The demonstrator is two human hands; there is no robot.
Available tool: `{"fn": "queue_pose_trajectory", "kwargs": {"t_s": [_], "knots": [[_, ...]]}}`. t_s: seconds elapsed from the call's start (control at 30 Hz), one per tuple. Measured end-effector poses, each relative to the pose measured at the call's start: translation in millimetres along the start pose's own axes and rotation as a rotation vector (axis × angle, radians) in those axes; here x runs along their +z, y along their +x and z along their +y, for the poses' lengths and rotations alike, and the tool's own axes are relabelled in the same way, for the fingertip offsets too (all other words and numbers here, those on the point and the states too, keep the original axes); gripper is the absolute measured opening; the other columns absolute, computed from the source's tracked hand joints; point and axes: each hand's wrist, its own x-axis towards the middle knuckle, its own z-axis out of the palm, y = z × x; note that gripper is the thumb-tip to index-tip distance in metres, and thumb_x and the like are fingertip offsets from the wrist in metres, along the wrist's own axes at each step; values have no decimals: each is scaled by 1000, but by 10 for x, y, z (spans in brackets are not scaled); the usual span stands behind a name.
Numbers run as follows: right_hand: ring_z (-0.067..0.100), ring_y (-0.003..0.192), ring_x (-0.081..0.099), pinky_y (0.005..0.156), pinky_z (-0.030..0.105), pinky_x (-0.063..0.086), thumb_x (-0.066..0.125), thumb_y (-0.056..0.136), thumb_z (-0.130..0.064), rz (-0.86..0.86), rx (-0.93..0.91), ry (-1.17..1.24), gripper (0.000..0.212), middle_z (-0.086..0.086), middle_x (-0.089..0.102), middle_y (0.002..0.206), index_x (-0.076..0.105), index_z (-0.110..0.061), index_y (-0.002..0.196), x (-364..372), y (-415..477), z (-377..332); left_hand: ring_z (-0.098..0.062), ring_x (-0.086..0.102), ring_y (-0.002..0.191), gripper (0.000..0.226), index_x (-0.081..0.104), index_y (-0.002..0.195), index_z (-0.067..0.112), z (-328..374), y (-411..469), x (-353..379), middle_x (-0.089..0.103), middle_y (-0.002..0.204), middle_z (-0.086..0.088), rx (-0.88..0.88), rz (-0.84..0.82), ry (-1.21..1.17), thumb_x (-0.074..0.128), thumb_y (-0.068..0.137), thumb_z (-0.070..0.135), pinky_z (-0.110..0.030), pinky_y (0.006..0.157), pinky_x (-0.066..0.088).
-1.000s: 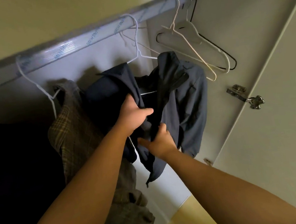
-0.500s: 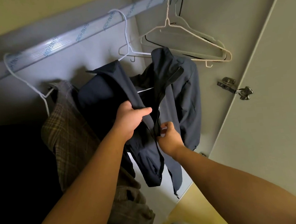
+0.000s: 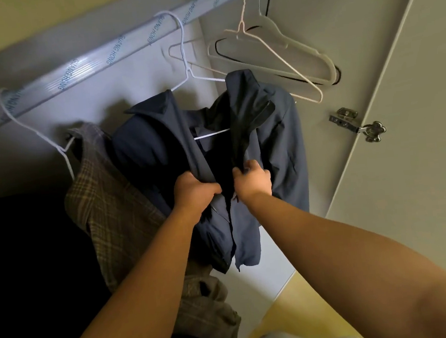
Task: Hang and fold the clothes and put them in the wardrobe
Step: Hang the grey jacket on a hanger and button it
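A dark navy jacket (image 3: 282, 141) hangs on a white wire hanger (image 3: 183, 50) from the wardrobe rail (image 3: 112, 51). My left hand (image 3: 192, 192) grips the jacket's left front edge at mid-height. My right hand (image 3: 254, 178) grips the right front edge with its dark zipper strip, close beside the left hand. The jacket front is drawn nearly together between my hands. To the left, a brown plaid garment (image 3: 114, 214) hangs on another white hanger (image 3: 36, 132).
Several empty hangers (image 3: 281, 51), white, pale and black, hang at the rail's right end. The open wardrobe door (image 3: 419, 150) with a metal hinge (image 3: 359, 125) stands on the right. Dark clothing (image 3: 27, 269) fills the lower left. Yellowish floor (image 3: 292, 309) shows below.
Both hands have moved up the jacket front and closer together, pulling the two front edges toward each other. The empty hangers on the right have swung.
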Motion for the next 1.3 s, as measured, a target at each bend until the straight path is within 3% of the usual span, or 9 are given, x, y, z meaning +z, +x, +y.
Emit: {"fn": "queue_pose_trajectory", "kwargs": {"t_s": [0.07, 0.17, 0.3, 0.47, 0.57, 0.7, 0.9, 1.2, 1.3], "knots": [[37, 116, 55, 96, 37, 45, 45, 102, -29, 41, 38, 109, 38, 17, 55, 133, 49, -13, 136, -13, 60, 14, -15, 65, 77, 25, 60, 77, 17, -92, 13, 4, 64, 80, 5, -11, 48, 46, 80, 69, 5, -21, 57, 49], [39, 118, 55, 88, 37, 40, 36, 106, -30, 133, 91, 206, 37, 19, 58, 131, 41, -9, 136, -74, 33, 140, -32, 65, 97, 19, 62, 94, 6, -195, 26, 47, 67, 97, -9, -6, 106, 75, 73, 78, 9, -38, 83, 55], [31, 79, 53, 71, 35, 35, 32, 106, -41, 206, -22, 141, 25, 1, 56, 85, 33, -17, 103, -201, -3, 413, -38, 61, 112, 39, 58, 118, 0, -349, -11, 149, 64, 121, -20, 8, 136, 117, 71, 82, 7, -48, 100, 50], [21, 75, 50, 69, 32, 39, 60, 83, -70, 141, -177, 42, 56, -5, 55, 85, 34, -23, 99, -426, -187, 741, -38, 62, 112, 40, 63, 117, 2, -628, -131, 431, 67, 119, -19, -78, 75, 180, 77, 80, 9, -35, 92, 50], [25, 85, 57, 72, 37, 48, 77, 79, -52, 55, -130, -74, 54, -1, 57, 92, 40, -20, 102, -568, -195, 904, -41, 63, 107, 23, 66, 103, -2, -791, -231, 614, 68, 107, -24, -145, -18, 335, 66, 91, 18, -44, 97, 50], [33, 87, 64, 75, 39, 54, 74, 84, -34, 41, -5, -138, 30, 8, 64, 86, 57, -14, 97, -702, -175, 1067, -39, 63, 104, 23, 65, 104, -1, -922, -298, 762, 68, 106, -21, -144, -49, 470, 57, 96, 19, -38, 84, 46], [34, 93, 63, 83, 43, 54, 76, 82, -30, -91, 169, -173, 38, 12, 67, 99, 59, -13, 112, -781, -240, 1398, -40, 65, 102, 16, 66, 100, -2, -1049, -292, 800, 69, 105, -24, -213, -80, 428, 59, 88, 5, -35, 75, 47], [35, 89, 62, 78, 38, 50, 48, 103, -36, -227, 323, -183, 37, 19, 65, 98, 60, -2, 114, -637, -389, 1563, -36, 46, 135, 54, 41, 143, -3, -1181, -380, 902, 48, 146, -20, -535, -249, 366, 58, 100, 24, -35, 101, 43], [26, 80, 59, 69, 31, 48, 35, 106, -42, -225, 302, -84, 42, 10, 62, 90, 57, -9, 118, -577, -348, 1362, -39, 60, 115, 39, 50, 135, -5, -1242, -410, 865, 57, 131, -23, -540, -191, 129, 57, 99, 7, -32, 69, 58]]}}
